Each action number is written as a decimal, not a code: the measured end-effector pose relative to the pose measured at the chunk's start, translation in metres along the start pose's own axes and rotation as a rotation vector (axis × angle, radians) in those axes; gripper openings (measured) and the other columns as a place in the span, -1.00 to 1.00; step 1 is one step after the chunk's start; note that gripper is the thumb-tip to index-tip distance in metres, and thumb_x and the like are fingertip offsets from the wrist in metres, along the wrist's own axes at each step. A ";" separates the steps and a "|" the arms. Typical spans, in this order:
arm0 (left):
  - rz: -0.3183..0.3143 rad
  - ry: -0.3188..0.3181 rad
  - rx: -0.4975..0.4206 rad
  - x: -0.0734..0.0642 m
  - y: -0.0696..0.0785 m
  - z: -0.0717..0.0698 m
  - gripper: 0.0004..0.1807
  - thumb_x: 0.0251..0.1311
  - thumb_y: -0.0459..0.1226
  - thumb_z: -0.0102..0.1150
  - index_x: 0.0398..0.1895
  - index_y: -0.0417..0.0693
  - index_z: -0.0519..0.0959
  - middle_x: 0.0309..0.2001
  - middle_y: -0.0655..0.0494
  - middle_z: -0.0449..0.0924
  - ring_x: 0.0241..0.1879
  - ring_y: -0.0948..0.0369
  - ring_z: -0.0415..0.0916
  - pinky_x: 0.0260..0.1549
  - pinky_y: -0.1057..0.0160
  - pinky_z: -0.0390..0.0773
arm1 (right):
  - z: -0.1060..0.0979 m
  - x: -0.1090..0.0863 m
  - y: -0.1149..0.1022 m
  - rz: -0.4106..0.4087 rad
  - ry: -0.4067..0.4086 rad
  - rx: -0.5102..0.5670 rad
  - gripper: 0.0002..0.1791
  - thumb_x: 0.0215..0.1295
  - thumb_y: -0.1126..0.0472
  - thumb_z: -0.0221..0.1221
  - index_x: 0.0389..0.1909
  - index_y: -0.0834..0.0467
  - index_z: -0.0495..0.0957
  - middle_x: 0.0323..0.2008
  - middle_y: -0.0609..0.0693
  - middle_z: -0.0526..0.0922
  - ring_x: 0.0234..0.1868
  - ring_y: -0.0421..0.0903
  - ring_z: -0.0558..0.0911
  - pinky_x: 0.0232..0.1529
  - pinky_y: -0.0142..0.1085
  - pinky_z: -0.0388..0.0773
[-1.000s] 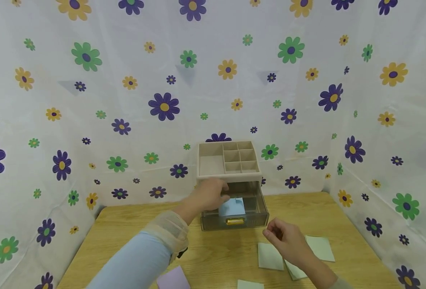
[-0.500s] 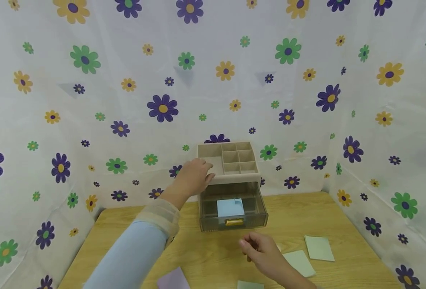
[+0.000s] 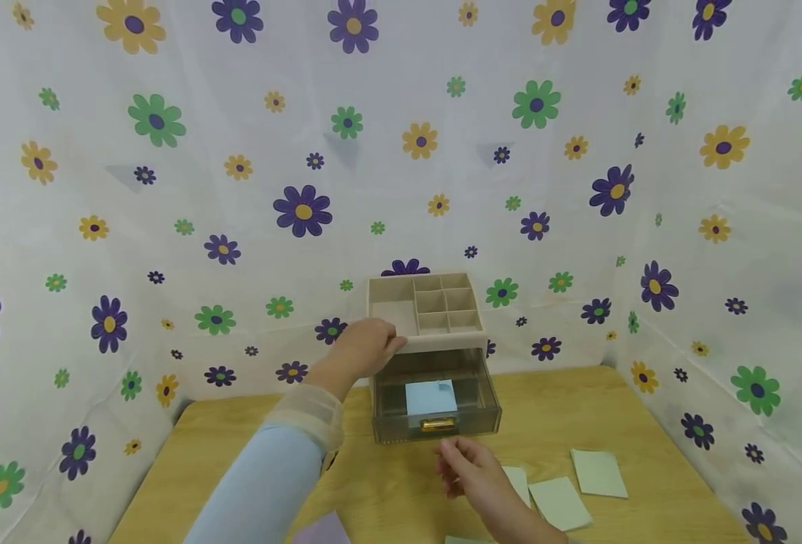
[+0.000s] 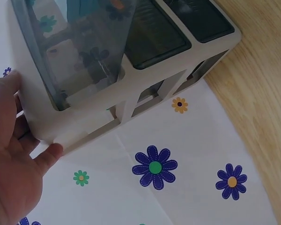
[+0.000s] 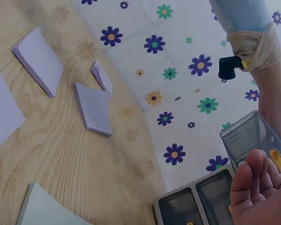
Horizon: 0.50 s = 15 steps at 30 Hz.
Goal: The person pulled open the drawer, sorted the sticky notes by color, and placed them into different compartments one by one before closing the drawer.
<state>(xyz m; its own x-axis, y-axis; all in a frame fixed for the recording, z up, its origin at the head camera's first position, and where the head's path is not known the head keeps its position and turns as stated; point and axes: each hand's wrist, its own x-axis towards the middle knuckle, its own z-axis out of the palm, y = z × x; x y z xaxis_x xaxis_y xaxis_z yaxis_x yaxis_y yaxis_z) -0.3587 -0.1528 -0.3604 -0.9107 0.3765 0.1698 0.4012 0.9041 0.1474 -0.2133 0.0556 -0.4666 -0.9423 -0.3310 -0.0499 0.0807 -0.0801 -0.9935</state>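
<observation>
A beige desktop drawer organizer (image 3: 435, 344) has compartments on top and its top drawer pulled out. In the head view my left hand (image 3: 356, 349) grips its upper left corner. The left wrist view shows that hand (image 4: 14, 173) with thumb and fingers round the organizer's frame (image 4: 91, 99). The smoky clear drawer (image 3: 390, 432) has a gold handle (image 3: 438, 425) and holds a light blue sticky-note pad (image 3: 430, 397). In front of the handle is my right hand (image 3: 478, 480), fingers loosely curled and nothing in them; the right wrist view shows the fingers (image 5: 260, 176) overlapping the drawer.
Pale green note pads (image 3: 560, 502) lie on the wooden table at the right. A purple pad (image 3: 322, 530) is at the front left, and several purple pads (image 5: 93, 110) show in the right wrist view. A flower-printed cloth (image 3: 237, 204) stands behind the organizer.
My left hand has moved from over the open drawer up to the organizer's upper left corner and now grips it. My right hand has moved left, from beside the green pads to before the drawer handle.
</observation>
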 end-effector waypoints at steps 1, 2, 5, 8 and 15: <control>-0.007 -0.004 0.000 -0.001 -0.001 0.000 -0.66 0.41 0.00 -0.03 -0.35 0.02 0.61 -0.54 0.25 0.48 -0.47 0.24 0.43 -0.37 0.25 0.50 | 0.001 0.001 0.001 0.002 0.001 0.003 -0.57 0.46 -0.04 0.00 -0.05 0.29 0.48 -0.34 -0.01 0.54 -0.41 -0.16 0.50 -0.38 -0.33 0.50; -0.009 -0.007 0.007 -0.001 -0.001 0.000 -0.66 0.40 0.01 -0.02 -0.34 0.02 0.62 -0.53 0.25 0.49 -0.47 0.24 0.44 -0.36 0.25 0.50 | 0.002 0.002 0.002 0.002 0.001 0.002 -0.55 0.46 -0.05 -0.01 -0.03 0.29 0.47 -0.33 -0.01 0.54 -0.41 -0.15 0.50 -0.37 -0.33 0.50; -0.008 -0.016 0.021 0.001 0.000 -0.002 -0.66 0.39 0.00 0.00 -0.32 0.00 0.64 -0.51 0.23 0.52 -0.44 0.22 0.45 -0.32 0.23 0.50 | 0.005 0.005 0.004 -0.001 0.005 0.009 -0.51 0.47 -0.08 -0.04 0.01 0.30 0.47 -0.33 -0.01 0.53 -0.40 -0.15 0.51 -0.36 -0.32 0.50; 0.007 -0.034 0.044 0.004 0.001 -0.005 -0.65 0.38 0.01 0.01 -0.32 -0.01 0.65 -0.49 0.22 0.54 -0.43 0.22 0.45 -0.30 0.22 0.50 | 0.006 0.007 0.005 -0.006 0.023 0.017 -0.48 0.48 -0.10 -0.07 0.02 0.31 0.46 -0.33 -0.01 0.52 -0.41 -0.14 0.51 -0.34 -0.29 0.50; -0.021 -0.070 0.043 0.008 0.005 -0.009 -0.64 0.36 0.03 0.04 -0.38 0.00 0.64 -0.52 0.21 0.52 -0.45 0.21 0.44 -0.34 0.23 0.48 | 0.009 0.011 0.004 -0.032 0.084 0.059 -0.44 0.49 -0.12 -0.11 0.00 0.36 0.45 -0.35 -0.03 0.52 -0.42 -0.14 0.49 -0.34 -0.30 0.49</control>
<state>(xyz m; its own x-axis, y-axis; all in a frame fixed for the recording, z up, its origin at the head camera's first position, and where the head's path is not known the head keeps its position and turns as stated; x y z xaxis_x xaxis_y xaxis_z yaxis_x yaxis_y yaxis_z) -0.3630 -0.1470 -0.3497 -0.9241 0.3694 0.0985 0.3789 0.9191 0.1081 -0.2201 0.0434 -0.4704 -0.9684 -0.2476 -0.0295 0.0673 -0.1457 -0.9870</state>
